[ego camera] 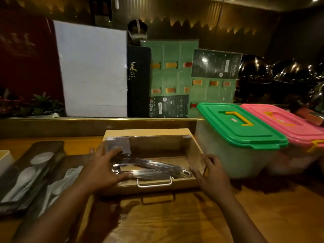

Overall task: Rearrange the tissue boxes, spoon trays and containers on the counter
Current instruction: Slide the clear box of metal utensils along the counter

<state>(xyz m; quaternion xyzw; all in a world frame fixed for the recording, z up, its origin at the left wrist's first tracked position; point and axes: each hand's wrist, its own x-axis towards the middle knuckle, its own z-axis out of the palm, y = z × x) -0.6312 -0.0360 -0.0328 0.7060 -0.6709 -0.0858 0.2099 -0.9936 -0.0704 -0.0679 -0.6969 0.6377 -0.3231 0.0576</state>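
Flanking a rectangular wooden cutlery box [150, 185] with clear lid, both hands [105, 170] spread open against its sides.

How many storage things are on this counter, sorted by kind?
Lidded plastic tubs: 2, green lid and pink lid
Wooden cutlery box with clear lid: 1, between the left hand and right hand
Dark spoon trays: 2, and
Total: 5

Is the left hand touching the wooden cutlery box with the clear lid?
Touching. The head view shows the left hand spread on the cutlery box, fingers on its clear lid.
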